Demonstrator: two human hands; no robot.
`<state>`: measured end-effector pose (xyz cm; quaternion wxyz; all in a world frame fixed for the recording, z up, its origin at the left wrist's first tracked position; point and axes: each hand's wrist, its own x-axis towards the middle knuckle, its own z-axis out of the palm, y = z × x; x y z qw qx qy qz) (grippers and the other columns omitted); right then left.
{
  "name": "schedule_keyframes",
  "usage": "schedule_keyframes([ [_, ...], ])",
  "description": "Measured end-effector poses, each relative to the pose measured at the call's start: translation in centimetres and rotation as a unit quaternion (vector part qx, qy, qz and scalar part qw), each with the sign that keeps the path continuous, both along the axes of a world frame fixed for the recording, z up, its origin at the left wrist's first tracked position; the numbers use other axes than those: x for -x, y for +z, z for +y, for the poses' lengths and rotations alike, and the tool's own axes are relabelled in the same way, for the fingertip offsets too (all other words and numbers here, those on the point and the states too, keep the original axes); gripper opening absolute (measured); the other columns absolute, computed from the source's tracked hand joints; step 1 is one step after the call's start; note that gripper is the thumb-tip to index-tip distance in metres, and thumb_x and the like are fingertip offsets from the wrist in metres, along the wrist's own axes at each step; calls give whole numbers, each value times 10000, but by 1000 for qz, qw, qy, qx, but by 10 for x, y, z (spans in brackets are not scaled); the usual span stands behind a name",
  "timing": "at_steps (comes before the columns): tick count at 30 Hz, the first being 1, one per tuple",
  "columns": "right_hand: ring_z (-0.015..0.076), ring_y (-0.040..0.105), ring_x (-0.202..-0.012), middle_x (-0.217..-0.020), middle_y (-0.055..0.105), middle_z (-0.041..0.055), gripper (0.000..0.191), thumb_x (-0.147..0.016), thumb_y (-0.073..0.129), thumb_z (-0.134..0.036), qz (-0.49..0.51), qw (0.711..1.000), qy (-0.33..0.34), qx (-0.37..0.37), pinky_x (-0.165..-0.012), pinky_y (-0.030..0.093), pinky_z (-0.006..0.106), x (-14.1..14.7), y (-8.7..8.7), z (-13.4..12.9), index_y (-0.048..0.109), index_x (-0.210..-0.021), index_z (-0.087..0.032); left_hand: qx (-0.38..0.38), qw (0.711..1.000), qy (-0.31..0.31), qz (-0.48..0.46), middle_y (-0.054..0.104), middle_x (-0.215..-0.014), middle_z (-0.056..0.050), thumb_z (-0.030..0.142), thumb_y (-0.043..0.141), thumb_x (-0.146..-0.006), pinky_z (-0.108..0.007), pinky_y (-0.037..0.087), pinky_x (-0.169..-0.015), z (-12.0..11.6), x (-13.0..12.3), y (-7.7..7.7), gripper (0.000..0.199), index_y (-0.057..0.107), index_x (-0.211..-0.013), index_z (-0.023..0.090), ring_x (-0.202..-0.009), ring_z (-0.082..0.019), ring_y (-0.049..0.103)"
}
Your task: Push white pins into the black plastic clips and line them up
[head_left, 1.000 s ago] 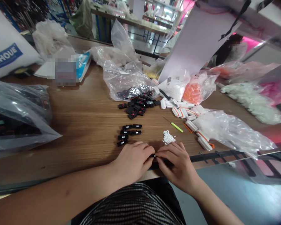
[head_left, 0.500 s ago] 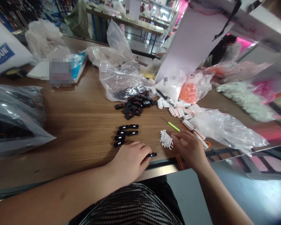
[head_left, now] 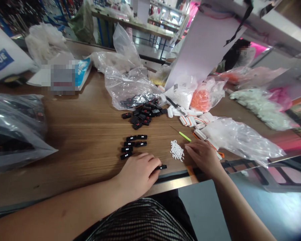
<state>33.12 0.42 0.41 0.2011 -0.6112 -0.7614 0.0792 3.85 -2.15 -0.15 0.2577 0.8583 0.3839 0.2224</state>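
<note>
Close to the table's front edge, my left hand (head_left: 140,172) is closed on a small black plastic piece (head_left: 163,167). One end of that piece sticks out past the fingertips and shows a white dot. My right hand (head_left: 203,155) is beside a heap of tiny white pegs (head_left: 177,150), just to its right. Its fingers are drawn together; whatever may be between the fingertips is too small to make out. Several black pieces with paired white dots (head_left: 126,149) lie in short rows beyond my left hand. A thin pick with a green handle (head_left: 185,136) rests behind the peg heap.
A pile of black pieces (head_left: 142,115) spills from a clear bag (head_left: 132,85). White cases with orange trim (head_left: 190,120) lie at right, near a bag of orange parts (head_left: 202,98) and a crumpled clear bag (head_left: 243,139). Another bag (head_left: 17,120) stands at left.
The fingers of my right hand have drawn together at the edge of the white pegs. My left hand still holds the black piece in about the same place.
</note>
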Motion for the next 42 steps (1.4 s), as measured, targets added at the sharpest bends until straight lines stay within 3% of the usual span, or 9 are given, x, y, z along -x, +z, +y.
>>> schedule_keyframes([
  [5,230,684,-909,-983,747,66,246,-919,584,-381,60,997,-49,20,-827,515,354,-6,-4,1,768,-927,-219,-5,1000,0,2,691,-901,-27,178,603,-915,-417,561,-766,0,1,0,57,647,-949,189,-877,-228,648],
  [18,225,680,-866,-924,739,64,242,-895,618,-400,72,996,-28,42,-793,520,358,-10,-8,6,783,-917,-223,-6,1000,3,1,683,-890,-15,181,611,-906,-410,558,-766,0,0,-1,49,642,-941,194,-865,-220,648],
  [25,214,656,-822,-896,718,54,205,-906,607,-352,12,999,-15,30,-754,488,351,-6,-4,5,744,-840,-214,-11,1000,4,0,680,-889,-16,180,615,-904,-413,557,-761,0,0,-2,39,632,-936,194,-864,-225,645],
  [29,208,631,-779,-818,691,44,199,-891,639,-355,65,997,-27,23,-737,473,354,13,5,-4,691,-762,-213,-8,1000,1,7,673,-911,-16,202,601,-921,-420,556,-763,0,1,-2,40,634,-941,200,-878,-231,648],
  [34,184,627,-813,-836,687,22,139,-915,643,-329,192,977,73,64,-775,463,341,57,18,-33,695,-826,-236,-1,1000,6,4,661,-938,-8,223,575,-946,-418,553,-765,-1,2,-1,73,636,-984,218,-874,-224,653],
  [37,174,612,-803,-829,678,6,117,-930,626,-291,186,971,111,104,-822,424,360,76,19,-45,696,-848,-246,1,1000,3,11,658,-934,-11,219,580,-940,-417,549,-763,-1,2,0,60,631,-971,212,-877,-228,650],
  [42,168,602,-804,-829,669,-7,105,-935,617,-255,172,972,129,94,-847,384,372,83,13,-47,680,-851,-240,-2,1000,2,20,653,-914,-14,211,592,-926,-410,546,-754,0,2,0,43,626,-952,206,-873,-233,647],
])
